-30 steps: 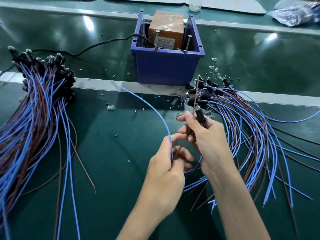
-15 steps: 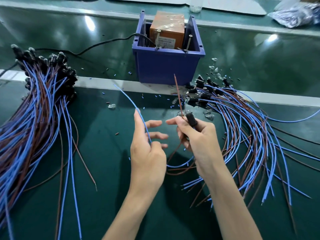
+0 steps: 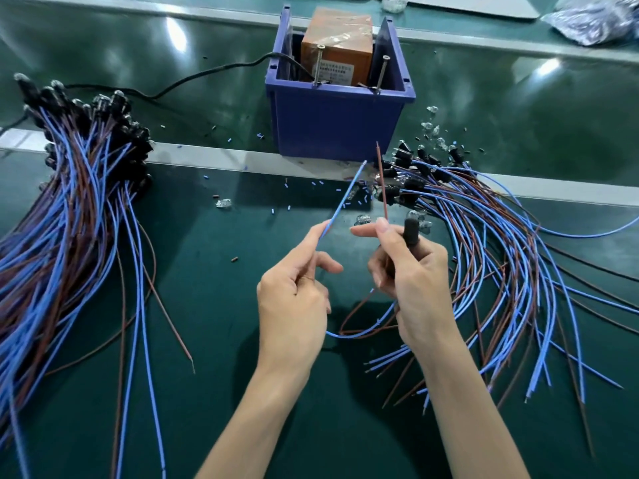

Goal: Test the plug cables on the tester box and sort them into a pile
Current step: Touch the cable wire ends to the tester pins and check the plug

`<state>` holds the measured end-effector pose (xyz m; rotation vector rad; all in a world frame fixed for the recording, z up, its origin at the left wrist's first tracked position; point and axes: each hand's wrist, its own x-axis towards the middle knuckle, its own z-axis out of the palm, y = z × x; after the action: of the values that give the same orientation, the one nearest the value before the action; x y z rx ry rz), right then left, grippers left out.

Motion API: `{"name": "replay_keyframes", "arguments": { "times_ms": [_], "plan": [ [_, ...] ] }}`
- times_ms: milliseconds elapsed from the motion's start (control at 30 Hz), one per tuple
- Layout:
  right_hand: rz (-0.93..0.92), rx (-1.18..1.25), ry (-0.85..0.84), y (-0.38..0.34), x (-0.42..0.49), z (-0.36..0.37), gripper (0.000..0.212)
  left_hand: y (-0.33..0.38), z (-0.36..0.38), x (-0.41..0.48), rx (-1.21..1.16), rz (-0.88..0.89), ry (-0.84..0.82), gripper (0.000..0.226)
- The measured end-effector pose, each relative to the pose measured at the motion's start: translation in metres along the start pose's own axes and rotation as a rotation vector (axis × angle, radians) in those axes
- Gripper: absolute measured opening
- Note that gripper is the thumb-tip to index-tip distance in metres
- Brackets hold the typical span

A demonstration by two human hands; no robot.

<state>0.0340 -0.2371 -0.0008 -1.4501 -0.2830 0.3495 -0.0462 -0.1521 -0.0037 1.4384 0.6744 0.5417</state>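
Note:
My left hand (image 3: 294,299) pinches a blue wire (image 3: 342,202) whose free end points up toward the tester box. My right hand (image 3: 411,271) grips the same cable's black plug (image 3: 411,229) and pinches its brown wire (image 3: 382,188), which stands upright. Both wires loop down between my hands. The tester box (image 3: 339,108) is a blue bin holding an orange transformer (image 3: 337,39) and two upright metal screws (image 3: 318,63). A large pile of cables (image 3: 69,202) lies at the left. A smaller fan of cables (image 3: 491,243) lies at the right.
A black power cord (image 3: 207,72) runs left from the bin. Small clear bulbs (image 3: 432,127) and bits of wire insulation are scattered near the bin and along a metal strip (image 3: 214,159) across the green bench. A silver plastic bag (image 3: 594,19) sits far right.
My left hand slid up the blue wire and moved left, apart from my right hand. The blue end now points toward the box and the brown wire stands upright.

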Motion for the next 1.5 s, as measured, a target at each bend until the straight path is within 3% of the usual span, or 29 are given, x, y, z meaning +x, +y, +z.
{"name": "replay_keyframes", "arguments": {
  "times_ms": [433,633,833,1067,1500],
  "plan": [
    [0.009,0.041,0.068,0.004,0.003,0.000,0.029,0.000,-0.002,0.002,-0.074,-0.034,0.026,0.068],
    [0.012,0.262,0.131,-0.007,0.014,0.007,0.024,-0.003,-0.001,0.003,-0.079,-0.070,0.020,0.073],
    [0.040,0.330,0.164,-0.018,0.029,0.016,0.022,-0.007,0.000,0.003,-0.060,-0.085,0.020,0.065],
    [0.077,0.209,0.179,-0.020,0.043,0.009,0.026,-0.004,0.002,0.002,-0.029,-0.076,0.005,0.065],
    [0.185,0.238,0.438,-0.007,0.045,0.007,0.026,0.002,0.011,-0.013,-0.054,-0.098,-0.048,0.064]
  ]
}}
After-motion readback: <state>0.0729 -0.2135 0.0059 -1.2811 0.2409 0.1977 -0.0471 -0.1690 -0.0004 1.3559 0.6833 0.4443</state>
